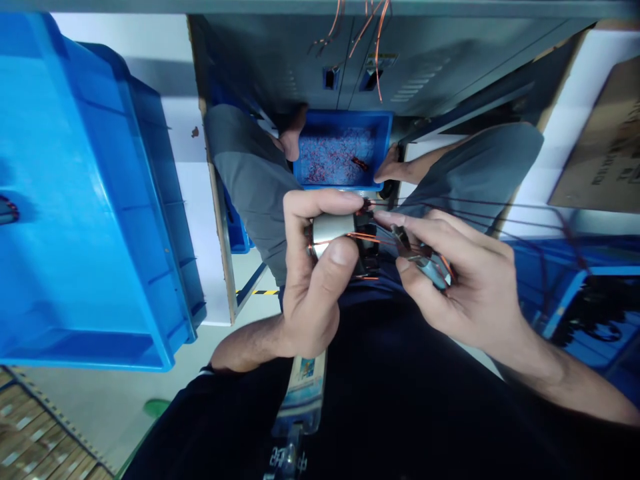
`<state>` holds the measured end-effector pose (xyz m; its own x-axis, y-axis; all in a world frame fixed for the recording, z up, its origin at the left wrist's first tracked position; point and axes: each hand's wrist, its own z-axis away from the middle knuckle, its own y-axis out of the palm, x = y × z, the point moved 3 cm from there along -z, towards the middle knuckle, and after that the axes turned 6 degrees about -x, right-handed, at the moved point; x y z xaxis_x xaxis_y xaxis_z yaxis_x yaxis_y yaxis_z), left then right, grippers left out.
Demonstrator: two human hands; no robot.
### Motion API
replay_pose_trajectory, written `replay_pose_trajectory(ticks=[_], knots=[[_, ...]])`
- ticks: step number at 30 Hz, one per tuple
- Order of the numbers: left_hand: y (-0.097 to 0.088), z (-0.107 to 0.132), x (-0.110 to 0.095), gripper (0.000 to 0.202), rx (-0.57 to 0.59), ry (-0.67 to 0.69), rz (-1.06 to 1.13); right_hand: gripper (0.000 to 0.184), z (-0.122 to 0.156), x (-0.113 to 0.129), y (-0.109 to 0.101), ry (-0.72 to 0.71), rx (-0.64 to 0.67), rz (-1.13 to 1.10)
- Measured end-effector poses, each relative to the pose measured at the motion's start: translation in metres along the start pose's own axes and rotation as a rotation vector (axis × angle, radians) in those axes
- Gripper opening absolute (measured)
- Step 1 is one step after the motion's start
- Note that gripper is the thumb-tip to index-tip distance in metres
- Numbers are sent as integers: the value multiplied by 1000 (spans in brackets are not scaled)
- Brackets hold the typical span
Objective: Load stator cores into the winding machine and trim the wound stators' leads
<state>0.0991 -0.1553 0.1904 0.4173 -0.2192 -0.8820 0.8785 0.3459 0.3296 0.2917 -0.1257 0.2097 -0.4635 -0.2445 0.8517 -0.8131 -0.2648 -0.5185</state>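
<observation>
A silvery, ring-shaped motor stator with a black end part sits in my left hand, the thumb and bent fingers closed round it. Copper wires run out of its black end toward the right. Just beside that end, my right hand is wrapped round a small pair of pliers with light blue grips. Its index finger reaches forward along the wires. Some wires pass by the plier jaws; whether the jaws grip one I cannot tell. Long dark red wires trail away beyond my right hand.
Below, between my feet, a blue bin holds many wire scraps. Copper wires hang from the bench edge. Large blue crates stand at left, one holding another part. At right are cardboard and a blue crate of black parts.
</observation>
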Motion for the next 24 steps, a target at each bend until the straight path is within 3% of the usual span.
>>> replay_pose_trajectory(ticks=[5, 8, 14, 20, 24], knots=[[11, -12, 1, 42, 2, 58, 96, 57, 3, -2, 1, 16, -13, 23], [18, -20, 0, 49, 18, -8, 94, 57, 3, -2, 2, -2, -19, 43], [21, -17, -7, 54, -8, 26, 50, 62, 2, 1, 8, -21, -51, 79], [11, -4, 4, 30, -42, 93, 60, 68, 1, 4, 12, -62, -85, 92], [15, 2, -3, 18, -33, -2, 79, 69, 0, 6, 11, -55, -98, 73]])
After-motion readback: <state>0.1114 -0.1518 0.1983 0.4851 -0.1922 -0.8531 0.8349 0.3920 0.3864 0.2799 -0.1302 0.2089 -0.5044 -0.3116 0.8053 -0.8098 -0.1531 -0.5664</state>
